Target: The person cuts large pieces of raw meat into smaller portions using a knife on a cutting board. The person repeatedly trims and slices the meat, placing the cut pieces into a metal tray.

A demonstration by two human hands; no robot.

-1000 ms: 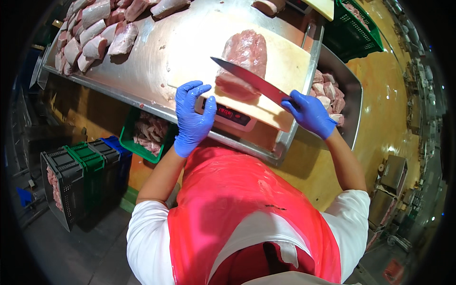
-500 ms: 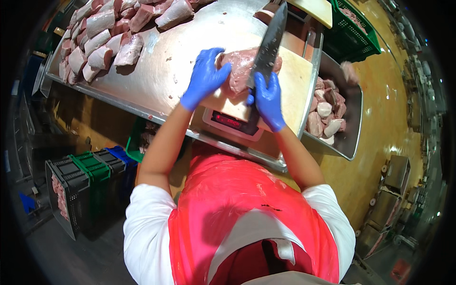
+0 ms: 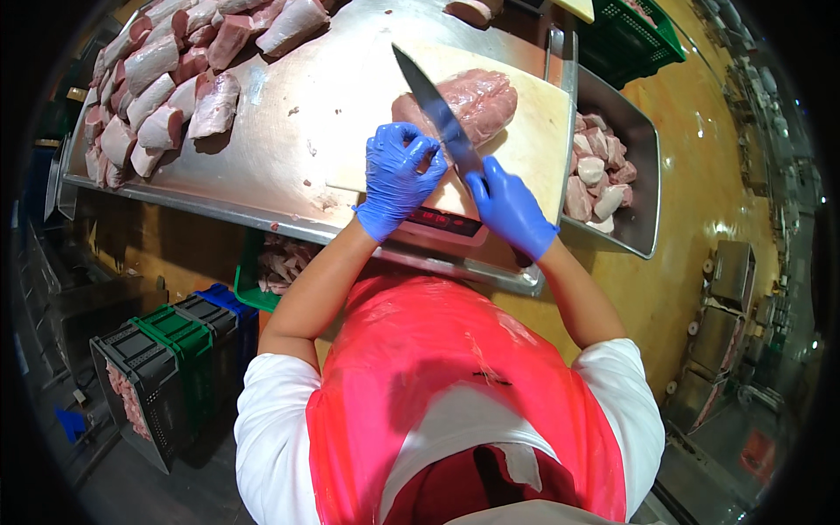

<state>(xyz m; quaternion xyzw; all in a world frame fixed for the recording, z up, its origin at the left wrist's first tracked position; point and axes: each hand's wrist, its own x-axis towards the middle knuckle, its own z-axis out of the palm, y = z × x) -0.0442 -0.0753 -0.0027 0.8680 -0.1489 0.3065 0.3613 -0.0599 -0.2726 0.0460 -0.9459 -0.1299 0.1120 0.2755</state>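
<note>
A large raw piece of meat lies on the white cutting board. My right hand, in a blue glove, is wrapped round the handle of a long knife. Its blade slants up and to the left, across the left part of the meat in this view. My left hand, gloved the same way, is closed in a pinch at the meat's near side. Whatever its fingertips hold is hidden or too small to name. A scale with a red display sits at the board's near edge.
Cut meat pieces are heaped on the left of the metal table. To the right hangs a deep metal tub with meat chunks. Green crates stand beyond it, and stacked crates are at lower left.
The knife has swung from leaning right to leaning left. My left hand has come off the meat's left side and closed at its near side. The meat piece has shifted or turned.
</note>
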